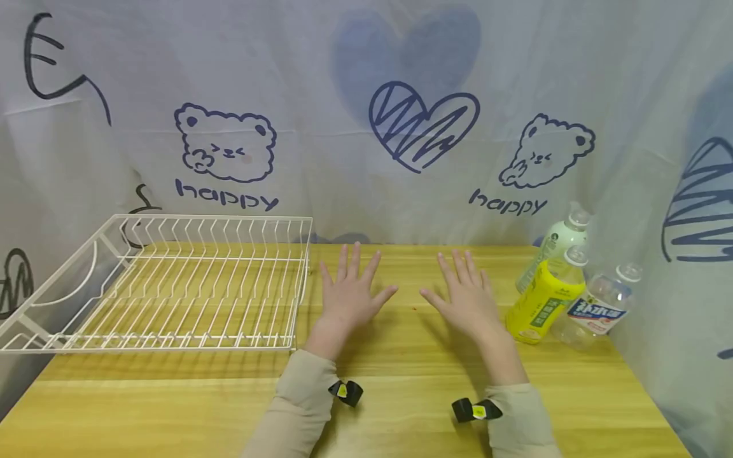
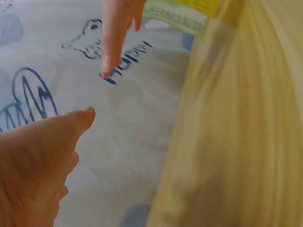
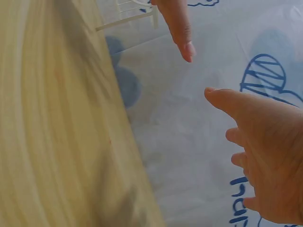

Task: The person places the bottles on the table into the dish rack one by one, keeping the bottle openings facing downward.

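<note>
Both hands are held out over the wooden table with their fingers spread, and neither holds anything. In the head view the left hand (image 1: 348,298) is just right of a white wire dish rack (image 1: 300,280). The right hand (image 1: 468,299) is left of a group of bottles, nearest a yellow-labelled bottle (image 1: 546,299). Behind that one leans a pale green bottle (image 1: 558,242), and at its right a clear bottle with a blue and white label (image 1: 601,308). The wrist views show each thumb extended toward the other hand, with a gap between.
The wooden table (image 1: 401,407) ends at a pale curtain (image 1: 321,76) printed with bears, hearts and the word happy. The dish rack takes up the table's left side, and the bottles stand near its right edge. Each wrist carries a black strap-like device (image 1: 346,392).
</note>
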Demonstrator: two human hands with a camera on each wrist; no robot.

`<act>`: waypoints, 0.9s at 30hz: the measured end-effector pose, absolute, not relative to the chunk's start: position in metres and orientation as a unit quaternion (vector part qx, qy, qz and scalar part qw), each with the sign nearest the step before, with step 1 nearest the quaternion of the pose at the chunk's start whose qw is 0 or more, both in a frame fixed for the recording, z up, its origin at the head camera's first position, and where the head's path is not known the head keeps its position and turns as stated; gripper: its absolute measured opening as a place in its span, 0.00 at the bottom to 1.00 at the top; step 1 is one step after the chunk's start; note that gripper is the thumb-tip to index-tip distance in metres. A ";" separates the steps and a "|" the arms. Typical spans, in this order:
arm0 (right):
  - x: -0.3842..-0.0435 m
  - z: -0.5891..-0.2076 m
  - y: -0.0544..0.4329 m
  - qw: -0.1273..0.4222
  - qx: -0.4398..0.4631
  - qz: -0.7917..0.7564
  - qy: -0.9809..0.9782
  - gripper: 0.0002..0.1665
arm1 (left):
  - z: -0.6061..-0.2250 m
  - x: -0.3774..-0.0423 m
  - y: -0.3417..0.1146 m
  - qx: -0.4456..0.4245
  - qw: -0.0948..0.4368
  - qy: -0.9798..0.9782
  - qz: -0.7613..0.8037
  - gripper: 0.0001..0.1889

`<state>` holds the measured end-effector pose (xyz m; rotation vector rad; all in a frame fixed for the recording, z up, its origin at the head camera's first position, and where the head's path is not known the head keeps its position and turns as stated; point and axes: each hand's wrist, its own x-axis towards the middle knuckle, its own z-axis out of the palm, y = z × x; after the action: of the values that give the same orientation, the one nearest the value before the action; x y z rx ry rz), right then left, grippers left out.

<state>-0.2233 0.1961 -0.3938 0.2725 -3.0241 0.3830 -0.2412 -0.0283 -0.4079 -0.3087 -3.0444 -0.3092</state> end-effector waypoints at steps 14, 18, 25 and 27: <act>-0.203 -0.361 0.192 0.099 0.100 0.132 -0.981 0.51 | -0.353 -0.210 -0.050 -0.102 0.062 -0.987 -0.110 0.39; -0.194 -0.350 0.179 0.111 0.119 0.119 -0.979 0.50 | -0.348 -0.204 -0.075 -0.094 0.075 -0.985 -0.122 0.39; -0.181 -0.346 0.154 0.114 0.164 0.095 -0.975 0.50 | -0.348 -0.191 -0.124 -0.088 0.102 -0.984 -0.118 0.39; -0.178 -0.347 0.148 0.119 0.179 0.087 -0.973 0.50 | -0.348 -0.188 -0.138 -0.084 0.106 -0.984 -0.112 0.39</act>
<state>-0.1782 0.1476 -0.3474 0.5224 -2.8444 0.2551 -0.1881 -0.1381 -0.3479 -0.2489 -2.8996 -0.3299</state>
